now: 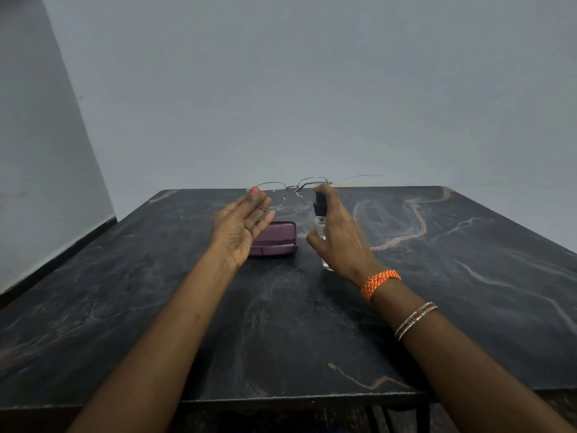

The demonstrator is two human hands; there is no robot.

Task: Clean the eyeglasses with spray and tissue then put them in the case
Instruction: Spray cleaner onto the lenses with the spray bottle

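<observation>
Thin metal-framed eyeglasses [292, 191] are held up above the far part of the dark marble table [281, 323]. My left hand [242, 225] grips them at the left lens rim between thumb and fingers, palm turned inward. One temple arm sticks out to the right. My right hand [338, 235] is wrapped around a small clear spray bottle [320, 215] with a black pump top, index finger on the nozzle, which points at the right lens from just below it. A purple glasses case [276, 239] lies shut on the table under my left hand. No tissue is in view.
A grey wall rises directly behind the table's far edge [374, 186]. The near table edge [296, 396] runs below my forearms. My right wrist wears an orange thread band and bangles.
</observation>
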